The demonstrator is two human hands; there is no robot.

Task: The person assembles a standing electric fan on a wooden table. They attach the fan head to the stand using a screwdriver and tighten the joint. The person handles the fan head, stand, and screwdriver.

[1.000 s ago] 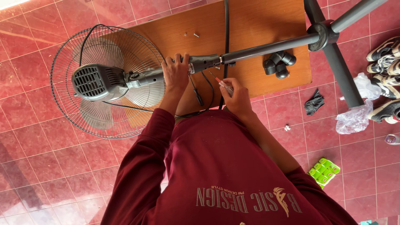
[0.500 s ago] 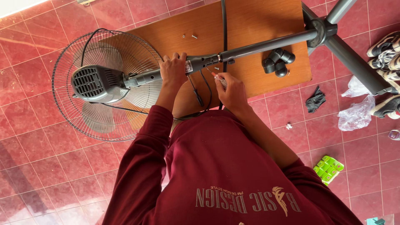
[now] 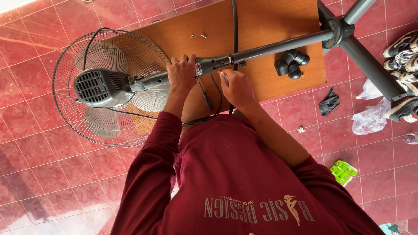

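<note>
Lying on its side, a grey standing fan [image 3: 109,85] has its wire cage and motor housing out over the red tile floor [image 3: 35,143] at the left, while its pole [image 3: 278,45] runs rightward across a low wooden counter [image 3: 270,21]. Just right of the motor, the left hand [image 3: 182,75] is clenched around the fan's neck, knuckles up, pinning it to the counter. Two small screws [image 3: 198,35] sit on the bare wood beyond that hand, well apart from it. Next comes the right hand [image 3: 236,88], closed around a slim tool (a screwdriver by the look of it, mostly hidden by the fingers) with its tip at the joint where neck meets pole. A black cord [image 3: 235,21] crosses the counter there. Further right, black caster wheels [image 3: 291,63] cluster beside the pole, then the fan's base legs [image 3: 370,61], a dark rag [image 3: 328,104], crumpled plastic [image 3: 370,119] and shoes [image 3: 402,52] on the floor.
</note>
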